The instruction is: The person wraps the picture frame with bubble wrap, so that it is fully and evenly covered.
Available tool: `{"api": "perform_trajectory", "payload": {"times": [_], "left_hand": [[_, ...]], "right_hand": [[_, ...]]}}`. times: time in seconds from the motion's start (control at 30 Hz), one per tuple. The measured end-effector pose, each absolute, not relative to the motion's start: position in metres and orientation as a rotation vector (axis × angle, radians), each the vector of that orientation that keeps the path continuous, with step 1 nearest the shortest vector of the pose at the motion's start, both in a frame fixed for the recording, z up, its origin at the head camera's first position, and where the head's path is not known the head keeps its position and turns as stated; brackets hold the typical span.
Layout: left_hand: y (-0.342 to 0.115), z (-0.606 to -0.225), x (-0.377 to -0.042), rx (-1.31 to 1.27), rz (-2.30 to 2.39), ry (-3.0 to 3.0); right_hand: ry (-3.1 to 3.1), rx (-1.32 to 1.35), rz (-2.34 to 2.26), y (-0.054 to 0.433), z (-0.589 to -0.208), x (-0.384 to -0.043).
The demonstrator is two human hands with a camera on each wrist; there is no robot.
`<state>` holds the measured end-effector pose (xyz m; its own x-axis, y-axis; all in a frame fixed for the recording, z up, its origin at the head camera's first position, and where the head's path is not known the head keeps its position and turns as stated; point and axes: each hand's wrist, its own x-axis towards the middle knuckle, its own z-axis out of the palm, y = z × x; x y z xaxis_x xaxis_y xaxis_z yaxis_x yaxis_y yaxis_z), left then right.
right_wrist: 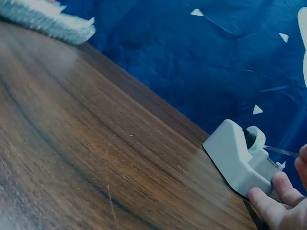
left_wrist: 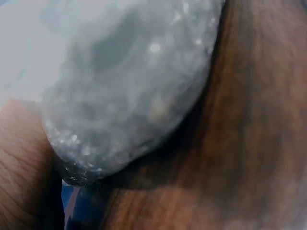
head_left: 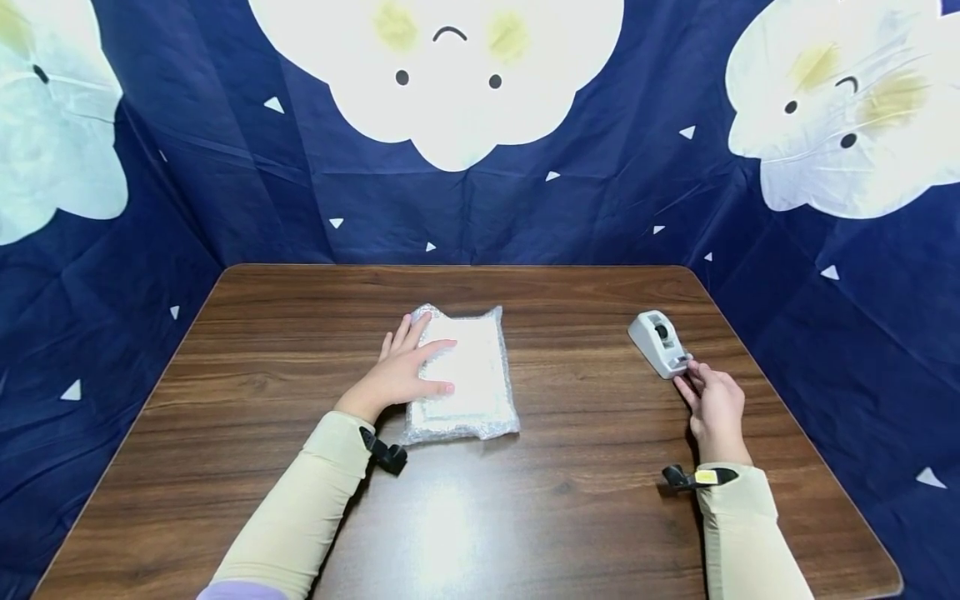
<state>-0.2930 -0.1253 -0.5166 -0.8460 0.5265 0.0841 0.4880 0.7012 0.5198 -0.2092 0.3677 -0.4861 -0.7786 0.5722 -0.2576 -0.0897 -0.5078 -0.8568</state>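
A flat, roughly rectangular white package in bubble wrap point(head_left: 468, 367) lies near the middle of the table; in the left wrist view its bubble wrap point(left_wrist: 129, 91) is blurred and close. My left hand point(head_left: 397, 375) rests on its left side with fingers spread. Over on the right stands a light grey tape dispenser point(head_left: 660, 343). At its front end, my right hand point(head_left: 718, 404) touches the body with some fingers. In the right wrist view, a thin strip of clear tape point(right_wrist: 283, 152) stretches from the roll to the pinching fingertips, partly cut off by the frame's edge.
The brown wood-grain table point(head_left: 570, 517) has its far edge close to a dark blue cloth backdrop point(head_left: 480, 208) with cloud faces. Cloth also hangs along both sides. A black strap with a small camera mount point(head_left: 386, 452) sits on each wrist.
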Motion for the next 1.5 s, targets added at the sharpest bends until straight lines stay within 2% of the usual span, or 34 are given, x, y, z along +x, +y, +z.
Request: {"api": "perform_trajectory", "payload": {"times": [0.5,0.6,0.83,1.07,1.5], "left_hand": [[-0.125,-0.516,-0.293,0.841,0.83,2.843],[-0.125,-0.518,-0.294,0.843,0.833,2.842],[-0.125,-0.52,-0.294,0.851,0.84,2.842],[-0.125,-0.519,-0.295,0.848,0.825,2.843],[-0.123,-0.511,-0.291,0.826,0.83,2.828]], "right_hand": [[-1.137,-0.696,2.603,0.379,-0.481,-0.19],[-1.354,-0.748,2.4,0.376,-0.485,-0.19],[-2.09,-0.964,1.559,0.376,-0.499,-0.19],[-2.504,-0.979,1.081,0.381,-0.497,-0.193],[-2.657,-0.89,0.917,0.384,-0.499,-0.197]]}}
